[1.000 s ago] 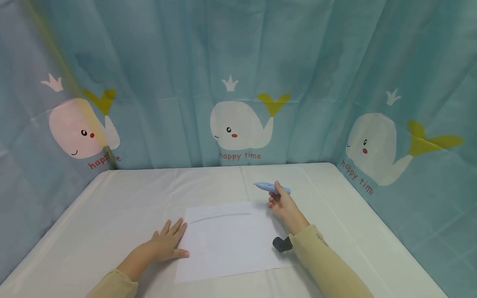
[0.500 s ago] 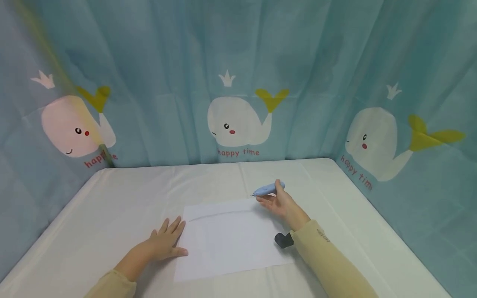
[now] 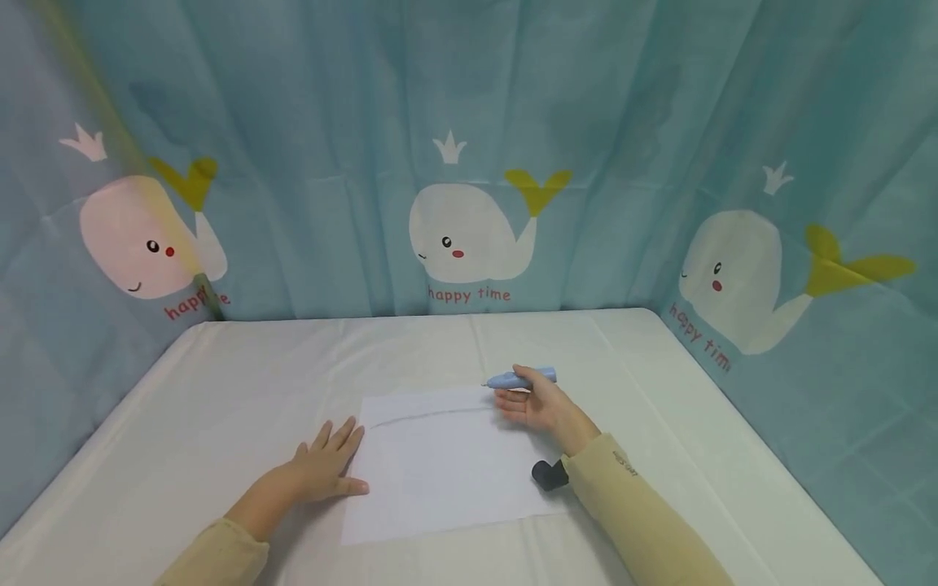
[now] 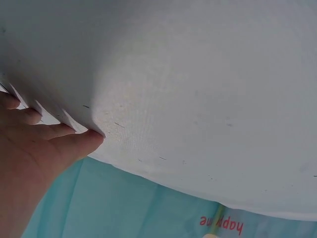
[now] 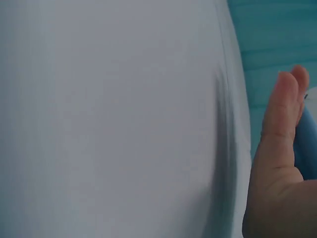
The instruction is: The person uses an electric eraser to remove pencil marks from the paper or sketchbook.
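A white sheet of paper (image 3: 440,480) lies on the white-covered table, with a thin curved grey line (image 3: 432,413) across its upper part. My left hand (image 3: 322,464) rests palm down with spread fingers at the sheet's left edge; its fingertips (image 4: 91,141) touch the surface in the left wrist view. Over the sheet's upper right corner, my right hand (image 3: 538,403) pinches a thick light-blue pen (image 3: 520,378) under the thumb. The thin pen tip points left, close to the sheet's top edge. In the right wrist view the hand (image 5: 277,148) largely hides the blue pen (image 5: 307,144).
The white tablecloth (image 3: 256,366) extends around the sheet to the table's far edge. Behind and at both sides hangs a blue-green curtain (image 3: 330,203) printed with whales. A black device (image 3: 548,475) sits at the right wrist, over the sheet's right edge.
My right hand has moved left with the pen, and the tip has come down toward the sheet's top edge. Its lower fingers have uncurled. The left hand stays in place.
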`<state>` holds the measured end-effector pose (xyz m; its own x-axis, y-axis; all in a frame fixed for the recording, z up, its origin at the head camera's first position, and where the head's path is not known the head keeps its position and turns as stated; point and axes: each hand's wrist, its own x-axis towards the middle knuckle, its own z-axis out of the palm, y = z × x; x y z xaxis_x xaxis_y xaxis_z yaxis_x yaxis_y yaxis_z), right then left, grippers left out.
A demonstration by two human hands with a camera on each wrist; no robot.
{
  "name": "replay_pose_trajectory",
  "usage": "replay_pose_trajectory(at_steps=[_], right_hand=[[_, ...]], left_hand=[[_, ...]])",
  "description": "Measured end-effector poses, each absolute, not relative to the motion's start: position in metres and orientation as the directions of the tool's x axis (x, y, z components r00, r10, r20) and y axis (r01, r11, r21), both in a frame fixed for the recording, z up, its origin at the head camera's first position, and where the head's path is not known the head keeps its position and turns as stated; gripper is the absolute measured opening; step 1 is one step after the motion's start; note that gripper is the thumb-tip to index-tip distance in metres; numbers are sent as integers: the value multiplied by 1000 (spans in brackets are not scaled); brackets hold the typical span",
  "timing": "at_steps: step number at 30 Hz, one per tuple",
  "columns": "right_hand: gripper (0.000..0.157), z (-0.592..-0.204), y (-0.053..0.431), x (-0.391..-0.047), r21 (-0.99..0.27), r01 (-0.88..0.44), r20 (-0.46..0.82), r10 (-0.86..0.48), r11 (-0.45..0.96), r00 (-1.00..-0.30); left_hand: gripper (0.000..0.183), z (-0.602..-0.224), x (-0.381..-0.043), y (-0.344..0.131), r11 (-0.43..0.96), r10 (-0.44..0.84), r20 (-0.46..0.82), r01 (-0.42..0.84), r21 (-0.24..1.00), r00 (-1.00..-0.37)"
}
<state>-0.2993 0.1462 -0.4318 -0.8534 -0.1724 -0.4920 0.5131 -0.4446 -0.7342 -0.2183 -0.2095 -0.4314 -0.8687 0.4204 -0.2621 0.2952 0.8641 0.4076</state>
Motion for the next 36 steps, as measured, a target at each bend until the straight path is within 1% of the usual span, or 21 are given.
replay_pose_trajectory(at_steps=[1, 3, 6, 12, 15, 19, 22, 28, 31, 36], right_hand=[[33, -432, 146, -299, -755, 522, -492, -185, -396, -851], [29, -433, 146, -299, -770, 532, -489, -210, -353, -847], [23, -434, 146, -299, -783, 547, -512, -192, -295, -837], [23, -436, 146, -299, -857, 496, -476, -159, -136, -865], [21, -439, 146, -296, -859, 505, -491, -147, -82, -859], [18, -438, 144, -298, -862, 502, -493, -115, -64, -862], [18, -434, 142, -301, -879, 473, -469, -65, -64, -881], [20, -433, 138, -300, -884, 467, -467, 32, -20, -884], [21, -433, 137, -300, -891, 454, -455, 53, -16, -889], [18, -432, 138, -300, -881, 473, -472, 55, 10, -880]], left_hand=[[98, -431, -218, -210, 864, 420, -261, 295, 409, -869], [98, -430, -218, -210, 863, 422, -260, 297, 409, -868], [98, -430, -219, -210, 864, 425, -264, 301, 403, -866], [98, -431, -225, -210, 855, 450, -252, 332, 399, -857], [98, -437, -223, -211, 852, 458, -259, 338, 400, -850], [97, -434, -220, -212, 856, 450, -252, 333, 395, -857], [97, -429, -223, -212, 858, 447, -246, 334, 391, -860], [98, -431, -220, -214, 858, 446, -260, 326, 397, -857], [97, -430, -220, -213, 862, 434, -252, 317, 396, -865], [98, -429, -219, -212, 858, 443, -261, 322, 400, -857]])
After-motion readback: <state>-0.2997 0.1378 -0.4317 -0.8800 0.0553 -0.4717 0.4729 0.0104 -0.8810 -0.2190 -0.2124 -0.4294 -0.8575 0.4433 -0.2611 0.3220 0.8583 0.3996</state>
